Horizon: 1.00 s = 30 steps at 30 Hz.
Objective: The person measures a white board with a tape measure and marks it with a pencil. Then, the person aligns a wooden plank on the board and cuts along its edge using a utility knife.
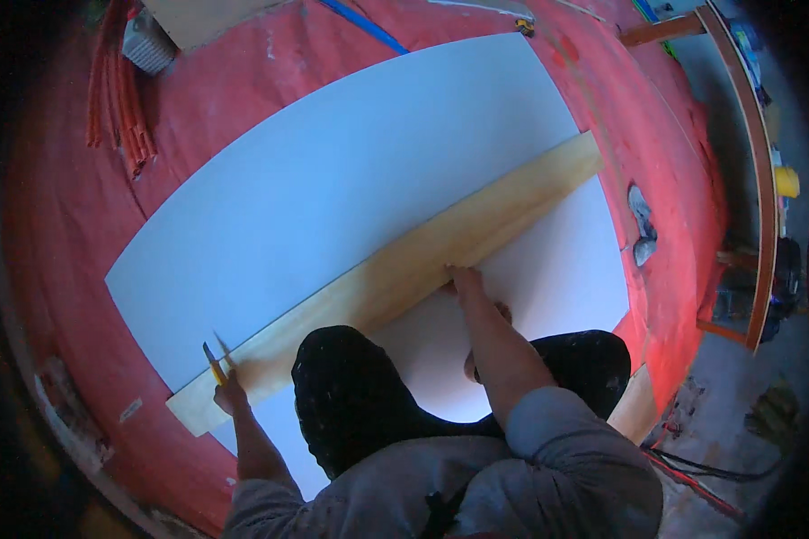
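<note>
A large white sheet [333, 171] lies flat beneath me. Across it, slanting from near left to far right, rests a long plywood strip [395, 269]. My left hand [231, 395] is closed around a yellow utility knife [215, 366], its blade pointing up and away, over the strip's left end. My right hand [463, 279] grips the near edge of the strip around its middle, thumb or fingertip on top; the other fingers are mostly hidden. My knees in black trousers are bent over the sheet's near part.
Red covering [72, 269] spreads over the floor around the sheet. Orange-red tubes [121, 117] and a pale jug [148, 43] are at the far left. Grey crumpled items [641, 225] lie to the right, before a wooden frame [760, 180]. Dark cables [710, 469] run at the near right.
</note>
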{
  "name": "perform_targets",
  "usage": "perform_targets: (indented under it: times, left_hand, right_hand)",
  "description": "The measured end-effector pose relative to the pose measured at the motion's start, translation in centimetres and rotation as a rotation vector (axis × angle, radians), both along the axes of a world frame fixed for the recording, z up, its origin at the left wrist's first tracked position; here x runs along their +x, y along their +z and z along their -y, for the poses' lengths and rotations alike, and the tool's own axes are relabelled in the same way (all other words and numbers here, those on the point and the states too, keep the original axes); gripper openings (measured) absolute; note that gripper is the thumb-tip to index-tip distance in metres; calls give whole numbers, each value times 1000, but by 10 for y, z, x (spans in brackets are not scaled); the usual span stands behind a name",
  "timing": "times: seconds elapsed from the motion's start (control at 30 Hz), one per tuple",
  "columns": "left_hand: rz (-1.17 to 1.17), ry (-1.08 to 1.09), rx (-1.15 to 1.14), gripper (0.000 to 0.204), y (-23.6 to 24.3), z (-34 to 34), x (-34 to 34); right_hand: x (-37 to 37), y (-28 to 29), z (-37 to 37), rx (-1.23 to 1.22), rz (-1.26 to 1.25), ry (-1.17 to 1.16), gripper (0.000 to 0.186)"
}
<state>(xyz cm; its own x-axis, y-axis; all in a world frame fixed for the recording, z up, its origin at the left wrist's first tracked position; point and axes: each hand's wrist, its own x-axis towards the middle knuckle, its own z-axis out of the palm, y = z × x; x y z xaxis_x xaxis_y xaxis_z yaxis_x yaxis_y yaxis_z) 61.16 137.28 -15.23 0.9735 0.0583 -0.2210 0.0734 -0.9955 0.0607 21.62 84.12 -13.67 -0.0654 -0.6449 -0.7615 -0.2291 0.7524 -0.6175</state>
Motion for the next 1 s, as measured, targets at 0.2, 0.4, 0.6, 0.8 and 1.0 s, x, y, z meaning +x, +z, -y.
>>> perform_targets:
  times: [0.2, 0.4, 0.6, 0.8, 1.0]
  left_hand:
    - [-72, -7, -24, 63, 7, 5, 2]
    - [-64, -99, 107, 61, 15, 14, 2]
    - [-59, -58, 67, 65, 14, 14, 3]
    - [-53, -2, 92, 67, 6, 9, 4]
    - [-61, -76, 96, 65, 11, 11, 3]
  right_hand:
    - [7, 13, -3, 104, 235, -199, 15]
    - [4, 21, -1, 51, 144, -25, 20]
    - [-3, 9, 5, 59, 81, -9, 27]
    - [-13, 0, 2, 90, 312, -31, 33]
    - [-11, -1, 5, 142, 183, -80, 36]
